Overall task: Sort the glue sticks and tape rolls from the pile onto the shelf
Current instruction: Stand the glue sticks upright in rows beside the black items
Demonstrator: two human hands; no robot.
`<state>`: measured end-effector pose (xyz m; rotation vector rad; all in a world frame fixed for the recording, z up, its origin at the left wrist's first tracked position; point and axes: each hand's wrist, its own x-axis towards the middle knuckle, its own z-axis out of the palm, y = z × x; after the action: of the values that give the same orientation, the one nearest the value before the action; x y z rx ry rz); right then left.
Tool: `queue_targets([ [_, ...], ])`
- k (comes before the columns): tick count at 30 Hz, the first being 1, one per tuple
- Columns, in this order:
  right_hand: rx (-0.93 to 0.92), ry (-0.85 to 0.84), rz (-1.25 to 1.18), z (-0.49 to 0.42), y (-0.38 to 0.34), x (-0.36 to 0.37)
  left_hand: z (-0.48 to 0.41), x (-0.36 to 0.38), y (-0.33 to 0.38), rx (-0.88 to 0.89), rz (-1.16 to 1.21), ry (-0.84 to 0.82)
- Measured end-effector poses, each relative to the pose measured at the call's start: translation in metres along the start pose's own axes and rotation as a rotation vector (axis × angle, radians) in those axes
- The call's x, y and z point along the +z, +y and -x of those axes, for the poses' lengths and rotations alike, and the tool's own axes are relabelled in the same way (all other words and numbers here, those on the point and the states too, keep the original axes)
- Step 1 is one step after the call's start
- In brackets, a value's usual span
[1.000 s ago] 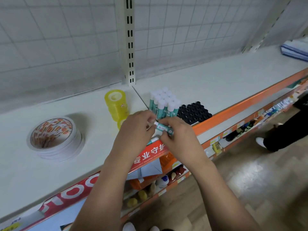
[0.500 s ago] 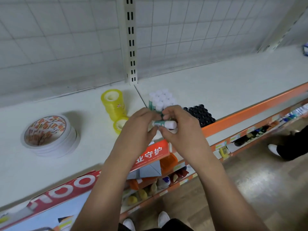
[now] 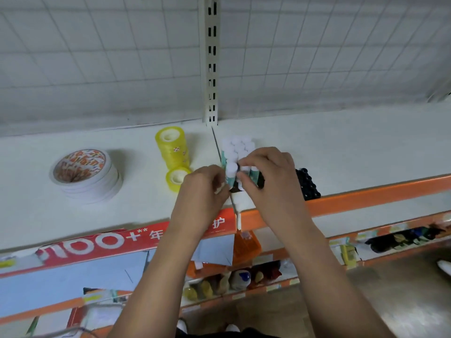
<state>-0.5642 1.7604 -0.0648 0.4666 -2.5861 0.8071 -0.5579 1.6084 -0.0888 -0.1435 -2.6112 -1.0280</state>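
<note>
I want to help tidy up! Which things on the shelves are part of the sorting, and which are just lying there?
Part of the sorting:
- white-capped glue sticks
- black-capped sticks
- yellow tape rolls
- white tape rolls
- left hand and right hand, at the glue sticks

Just lying there:
- orange box on the lower shelf
- small bottles below it

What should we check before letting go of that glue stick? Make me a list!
1. Glue stick standing straight up, white cap on top: ok.
2. It sits with the other white-capped glue sticks, not with the black-capped ones: ok.
3. Its bottom rests on the shelf: cannot tell, the fingers hide it.
4. Right hand has a grip on it: ok. Left hand touches it too: cannot tell.
5. Yellow tape rolls stand clear of the glue sticks: ok.
6. Neighbouring sticks all upright: cannot tell, the right hand covers some.
</note>
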Motion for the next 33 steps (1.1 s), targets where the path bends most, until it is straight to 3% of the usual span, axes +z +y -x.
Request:
queue_targets([
  [11, -0.031, -0.001, -0.096, -0.004, 0.017, 0.004, 0.0, 0.01, 0.017, -0.081, -0.087, 0.007],
  [24, -0.075, 0.127, -0.1, 0.003, 0.021, 0.016, -0.006, 0.019, 0.025, -0.262, -0.125, 0.033],
  [33, -0.019, -0.016, -0.115, -0.011, 0.024, 0.015, -0.017, 0.019, 0.021, -0.263, -0.144, 0.03],
])
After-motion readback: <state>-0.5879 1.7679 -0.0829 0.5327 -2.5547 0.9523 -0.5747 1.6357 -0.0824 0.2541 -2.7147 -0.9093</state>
